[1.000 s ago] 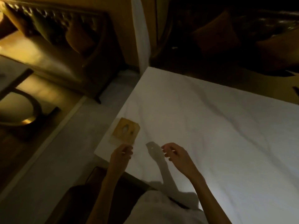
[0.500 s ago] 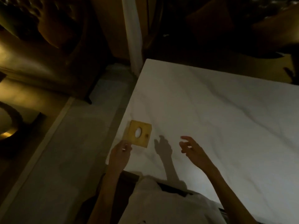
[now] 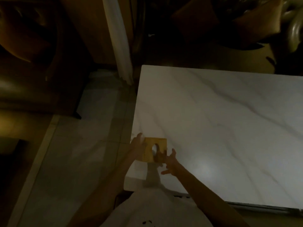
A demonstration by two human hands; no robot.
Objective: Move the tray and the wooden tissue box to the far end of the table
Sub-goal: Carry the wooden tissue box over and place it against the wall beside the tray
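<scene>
I see the wooden tissue box sitting on the white tabletop, close to its left edge and not far from the near corner. The tray is not in view.

I judge the box to be stiff and fairly light, a hollow wooden shell with an oval hole in the top. Its smooth sides could slip on a one-sided grab, so I would clamp it between two opposite side faces, low down, and keep my fingers out of the hole.

My left hand lies along the box's left side with the fingers stretched out, apparently touching it. My right hand is spread wide at the box's near right corner, and its shadow falls across the top. In this dim light I cannot tell whether it touches yet.

Half a second ago the right hand hung well apart to the right. It has since swung in, and the left has slid from the near edge to the side.
</scene>
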